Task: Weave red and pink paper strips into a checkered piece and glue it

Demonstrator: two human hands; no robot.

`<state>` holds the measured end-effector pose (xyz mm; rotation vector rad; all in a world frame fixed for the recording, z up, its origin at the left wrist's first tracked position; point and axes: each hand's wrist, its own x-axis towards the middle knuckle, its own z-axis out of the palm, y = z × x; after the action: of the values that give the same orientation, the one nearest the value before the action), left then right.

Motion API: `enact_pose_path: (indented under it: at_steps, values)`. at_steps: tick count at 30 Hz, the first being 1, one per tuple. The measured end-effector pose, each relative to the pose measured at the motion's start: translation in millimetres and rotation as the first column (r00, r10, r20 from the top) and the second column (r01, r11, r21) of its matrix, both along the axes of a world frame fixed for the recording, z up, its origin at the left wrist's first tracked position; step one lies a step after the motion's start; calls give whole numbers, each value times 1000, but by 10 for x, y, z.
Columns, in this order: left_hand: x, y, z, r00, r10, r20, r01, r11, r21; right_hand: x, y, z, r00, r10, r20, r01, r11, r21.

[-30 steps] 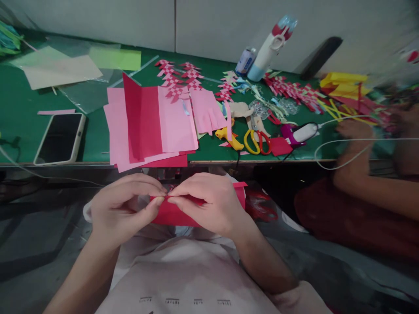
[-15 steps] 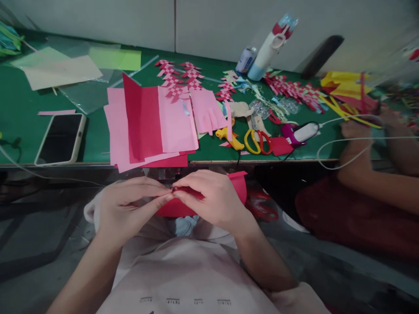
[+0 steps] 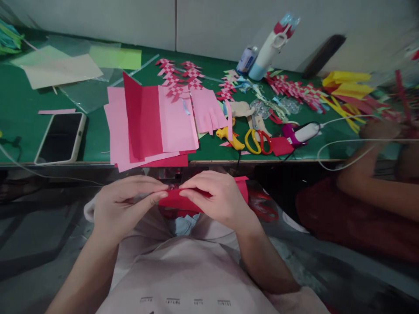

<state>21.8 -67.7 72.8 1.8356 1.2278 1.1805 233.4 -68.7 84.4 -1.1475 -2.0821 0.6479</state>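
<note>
1. Now the red paper [image 3: 178, 201] lies flatter than before: a thin, matte, folded strip.
2. Left hand [image 3: 126, 205] and right hand [image 3: 212, 198] pinch its top crease, fingertips meeting, at 6 o'clock from the pink sheets [image 3: 176, 126].

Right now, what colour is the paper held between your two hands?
Red: the folded paper pinched by left hand and right hand; the head view shows it.

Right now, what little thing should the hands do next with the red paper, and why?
Probably slide the right hand along the red paper toward its right end, pressing the fold. It and the left hand pinch the paper where their fingertips meet, while the right end sticks out unheld.
</note>
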Motion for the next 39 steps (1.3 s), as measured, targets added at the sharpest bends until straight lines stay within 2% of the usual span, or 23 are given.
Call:
enact_pose_path:
  at_steps: [4, 7, 11, 14, 22, 32, 39]
  values:
    - [-6, 6, -1, 1000, -20, 0, 20, 999, 39, -4, -5, -8, 1000, 4, 4, -4, 1000, -3]
    - [-5, 19, -12, 998, -58, -17, 58, 998, 15, -27, -6, -8, 1000, 8, 6, -8, 1000, -4]
    - [9, 22, -11, 987, -100, -127, 102, 995, 9, -71, -4, -8, 1000, 26, 3, -26, 1000, -4]
    - [13, 13, 18, 979, -69, -193, 83, 995, 64, -59, -6, -1, 1000, 20, 4, -20, 1000, -22]
    - [-16, -18, 102, 979, -29, -201, 66, 981, 181, 64, -23, 48, 999, -12, -38, 10, 999, -47]
    - [-41, -56, 111, 987, -13, -160, 37, 989, 145, 37, -34, 67, 998, 41, -41, -42, 999, -11]
    - [-97, 22, 104, 980, -77, -182, 87, 995, 52, 31, -27, 65, 998, 61, 7, -61, 998, -28]
